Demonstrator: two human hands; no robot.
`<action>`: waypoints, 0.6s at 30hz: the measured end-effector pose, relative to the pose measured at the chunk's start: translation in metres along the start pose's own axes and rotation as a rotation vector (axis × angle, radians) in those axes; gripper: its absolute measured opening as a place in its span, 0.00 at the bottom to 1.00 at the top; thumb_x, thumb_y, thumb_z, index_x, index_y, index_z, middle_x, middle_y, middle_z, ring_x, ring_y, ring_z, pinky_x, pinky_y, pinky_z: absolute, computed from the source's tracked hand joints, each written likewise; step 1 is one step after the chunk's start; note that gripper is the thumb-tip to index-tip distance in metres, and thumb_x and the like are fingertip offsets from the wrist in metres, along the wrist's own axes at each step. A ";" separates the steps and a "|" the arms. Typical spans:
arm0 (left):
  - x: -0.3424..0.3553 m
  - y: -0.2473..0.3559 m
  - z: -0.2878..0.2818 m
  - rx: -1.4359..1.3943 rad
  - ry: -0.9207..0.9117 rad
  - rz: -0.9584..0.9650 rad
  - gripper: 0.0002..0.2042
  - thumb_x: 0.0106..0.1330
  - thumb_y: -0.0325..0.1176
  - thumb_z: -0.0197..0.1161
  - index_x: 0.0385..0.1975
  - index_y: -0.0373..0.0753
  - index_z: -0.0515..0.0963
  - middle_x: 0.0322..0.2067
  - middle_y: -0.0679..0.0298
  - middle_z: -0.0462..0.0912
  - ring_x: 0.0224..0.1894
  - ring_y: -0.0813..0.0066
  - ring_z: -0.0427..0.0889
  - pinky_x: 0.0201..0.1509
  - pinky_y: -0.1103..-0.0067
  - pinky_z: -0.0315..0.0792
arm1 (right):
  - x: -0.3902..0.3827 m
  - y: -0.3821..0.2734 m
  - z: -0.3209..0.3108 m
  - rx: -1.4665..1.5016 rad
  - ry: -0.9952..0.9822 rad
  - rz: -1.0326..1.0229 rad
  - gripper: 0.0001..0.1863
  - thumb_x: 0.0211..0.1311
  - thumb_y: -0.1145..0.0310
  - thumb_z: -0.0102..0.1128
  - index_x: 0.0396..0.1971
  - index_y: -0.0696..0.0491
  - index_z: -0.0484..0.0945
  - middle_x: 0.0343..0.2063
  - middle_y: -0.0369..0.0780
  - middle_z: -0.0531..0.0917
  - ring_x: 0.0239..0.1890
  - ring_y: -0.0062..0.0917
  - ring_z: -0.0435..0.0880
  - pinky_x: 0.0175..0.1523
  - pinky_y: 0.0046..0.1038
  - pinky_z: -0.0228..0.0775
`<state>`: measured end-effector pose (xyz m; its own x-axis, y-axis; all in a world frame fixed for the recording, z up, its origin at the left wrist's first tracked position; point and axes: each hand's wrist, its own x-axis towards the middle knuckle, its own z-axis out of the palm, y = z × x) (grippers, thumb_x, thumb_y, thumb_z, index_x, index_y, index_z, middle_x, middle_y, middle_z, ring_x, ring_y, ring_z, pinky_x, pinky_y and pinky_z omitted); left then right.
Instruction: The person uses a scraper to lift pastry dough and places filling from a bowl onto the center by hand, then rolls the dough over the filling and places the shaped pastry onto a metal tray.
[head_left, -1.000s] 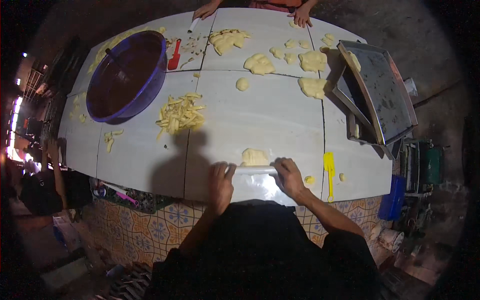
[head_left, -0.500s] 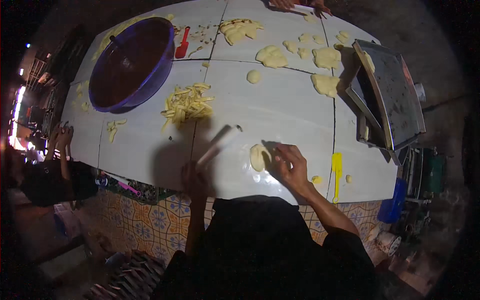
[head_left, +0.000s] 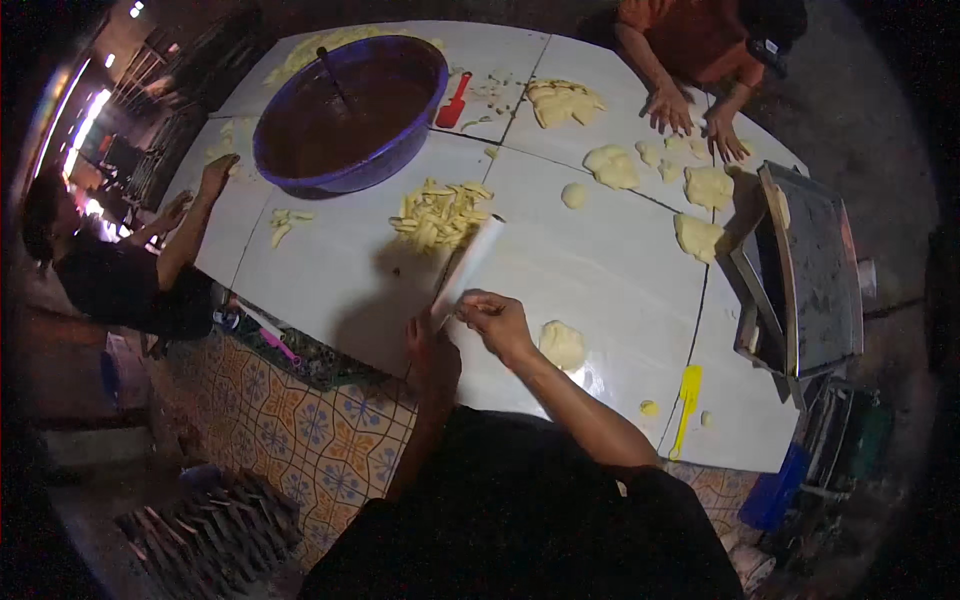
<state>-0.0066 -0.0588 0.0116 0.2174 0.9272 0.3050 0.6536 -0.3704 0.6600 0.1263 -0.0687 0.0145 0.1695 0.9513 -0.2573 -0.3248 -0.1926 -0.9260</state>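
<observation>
My left hand (head_left: 432, 352) is closed around the lower end of a white rolling pin (head_left: 470, 262), which tilts up and away over the table. Beside the pin's lower part is my right hand (head_left: 497, 322), its fingers curled and pinched together. Whether they grip the pin or a small bit cannot be made out. A flattened round of pale dough (head_left: 562, 345) lies on the table just right of my right forearm. Beyond the pin sits a heap of pale yellow strips (head_left: 437, 213).
A purple basin (head_left: 410, 158) of brown filling stands far left, near a red scraper (head_left: 454, 103). Dough pieces (head_left: 610, 167) lie at the back, by a co-worker's hands (head_left: 672, 108). Metal trays (head_left: 825, 265) stand right, above a yellow spatula (head_left: 686, 410). Another person (head_left: 130, 270) works at left.
My right hand has left the dough and come over to the rolling pin, which now points more steeply away. The dough looks broader. The view has shifted, showing more of both co-workers.
</observation>
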 end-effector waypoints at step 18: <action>-0.014 0.020 0.000 -0.029 -0.440 0.372 0.15 0.51 0.23 0.61 0.41 0.38 0.77 0.40 0.61 0.77 0.46 0.62 0.71 0.50 0.70 0.66 | -0.100 -0.054 -0.118 -0.877 0.237 -0.593 0.28 0.60 0.68 0.58 0.60 0.59 0.63 0.51 0.49 0.75 0.48 0.34 0.77 0.50 0.32 0.72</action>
<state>0.0036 -0.0794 0.0202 0.7138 0.6681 0.2099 0.4569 -0.6714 0.5835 0.2364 -0.1821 0.0575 0.2860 0.8971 0.3368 0.6306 0.0885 -0.7710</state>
